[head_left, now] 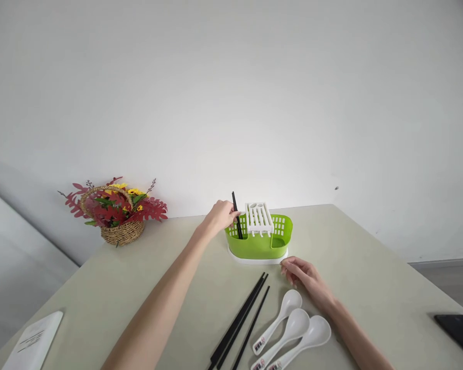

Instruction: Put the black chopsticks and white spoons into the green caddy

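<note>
My left hand (pixel 220 213) pinches a pair of black chopsticks (pixel 238 226), upright and slightly tilted, with their lower ends inside the left compartment of a green utensil holder (pixel 259 246). A white slatted rack (pixel 260 218) with small hooks sits over the holder's middle, and a white base (pixel 254 260) is under it. By the front right edge of that base is my right hand (pixel 303 275), fingers loosely bent and apart, with nothing visible in them. Several more black chopsticks (pixel 239 322) lie on the table in front. Beside them are three white spoons (pixel 298 325), bowls pointing away from me.
A wicker basket (pixel 122 234) of red and yellow artificial flowers stands at the back left of the table (pixel 170 257). At the lower left lies a white, box-like object (pixel 34 341) with dark print. A flat black object (pixel 460 331), perhaps a phone, lies at the right edge.
</note>
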A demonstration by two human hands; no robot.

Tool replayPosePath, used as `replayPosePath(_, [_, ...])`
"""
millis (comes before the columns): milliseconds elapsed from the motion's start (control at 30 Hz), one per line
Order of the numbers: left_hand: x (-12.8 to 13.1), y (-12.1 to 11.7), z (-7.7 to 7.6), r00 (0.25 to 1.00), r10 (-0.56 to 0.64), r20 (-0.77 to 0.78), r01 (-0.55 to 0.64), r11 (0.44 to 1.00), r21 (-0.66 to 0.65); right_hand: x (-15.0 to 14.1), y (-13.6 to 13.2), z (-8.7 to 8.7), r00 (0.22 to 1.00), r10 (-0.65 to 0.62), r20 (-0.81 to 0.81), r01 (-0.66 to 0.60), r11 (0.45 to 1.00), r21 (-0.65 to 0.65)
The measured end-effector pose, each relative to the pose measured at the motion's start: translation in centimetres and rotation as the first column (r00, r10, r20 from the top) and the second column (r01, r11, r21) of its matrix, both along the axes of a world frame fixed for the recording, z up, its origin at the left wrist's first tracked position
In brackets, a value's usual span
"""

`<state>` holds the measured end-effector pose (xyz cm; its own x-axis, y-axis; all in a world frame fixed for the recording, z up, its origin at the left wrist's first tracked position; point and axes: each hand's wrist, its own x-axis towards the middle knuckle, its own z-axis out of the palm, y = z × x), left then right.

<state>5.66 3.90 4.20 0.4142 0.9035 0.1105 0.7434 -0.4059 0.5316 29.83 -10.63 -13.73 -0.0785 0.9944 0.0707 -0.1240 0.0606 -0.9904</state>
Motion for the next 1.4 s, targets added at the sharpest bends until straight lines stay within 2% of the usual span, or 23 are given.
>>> replayPosePath(133, [0.5, 2.0, -0.8, 1.0, -0.02, -0.024, 0.018, 0.997, -0.08, -0.3, 0.3, 0.1, 1.0, -0.009, 0.016, 0.009, 1.0, 0.002])
replayPosePath(267, [0.8, 3.2, -1.2, 0.999, -0.033, -0.027, 0.031, 0.996, -0.087, -0.5, 0.3, 0.5, 1.0, -0.006, 0.03, 0.006, 1.0, -0.008])
replayPosePath(500, [1.0, 3.5, -2.7, 0.999, -0.045, 0.0, 0.045, 0.997, 0.067, -0.6, 0.3, 0.7, 1.0, -0.006, 0.025, 0.006, 1.0, -0.01])
replayPosePath(633, [0.5, 2.8, -2.8, 0.998, -0.02, 0.062, 0.007, 0.98, 0.199, -0.6, 0.3, 0.7, 0.999, -0.015, 0.042, 0.016, 1.0, -0.013])
replayPosePath(733, [-0.2, 1.0, -3.0, 0.989, 0.028, 0.148, -0.074, 0.947, 0.311, -0.5, 0.3, 0.5, 0.999, -0.017, 0.044, 0.018, 1.0, -0.014])
replayPosePath(800, [-0.7, -0.8, -3.6, 0.969, 0.078, 0.235, -0.164, 0.912, 0.376, -0.5, 0.4, 0.4, 0.999, -0.017, 0.039, 0.017, 1.0, -0.015])
replayPosePath(867, [-1.2, -3.1, -4.8, 0.924, 0.127, 0.36, -0.276, 0.873, 0.402, -0.5, 0.4, 0.3, 0.999, -0.016, 0.033, 0.017, 1.0, -0.018])
replayPosePath(933, [-1.6, -5.5, -6.4, 0.877, 0.15, 0.457, -0.33, 0.879, 0.345, -0.5, 0.5, 0.3, 0.999, -0.019, 0.029, 0.02, 1.0, -0.024])
replayPosePath(1000, [-2.0, -7.9, -8.3, 0.886, 0.136, 0.444, -0.267, 0.931, 0.248, -0.5, 0.4, 0.3, 0.999, -0.02, 0.029, 0.021, 0.999, -0.032])
replayPosePath(1067, [-2.3, -10.2, -10.1, 0.935, 0.057, 0.349, -0.114, 0.983, 0.147, -0.5, 0.4, 0.3, 0.999, -0.02, 0.031, 0.021, 0.999, -0.035])
replayPosePath(1167, [-2.7, -13.0, -12.6, 0.977, -0.047, 0.21, 0.043, 0.999, 0.026, -0.5, 0.3, 0.4, 0.999, -0.027, 0.037, 0.028, 0.999, -0.033])
replayPosePath(1267, [-3.2, -14.9, -14.4, 0.988, -0.057, 0.143, 0.058, 0.998, -0.001, -0.6, 0.3, 0.4, 0.998, -0.029, 0.051, 0.031, 0.999, -0.036])
replayPosePath(1400, [-3.8, -16.1, -15.4, 0.998, -0.06, 0.023, 0.06, 0.998, 0.017, -0.5, 0.4, 0.1, 0.998, -0.019, 0.053, 0.022, 0.999, -0.041])
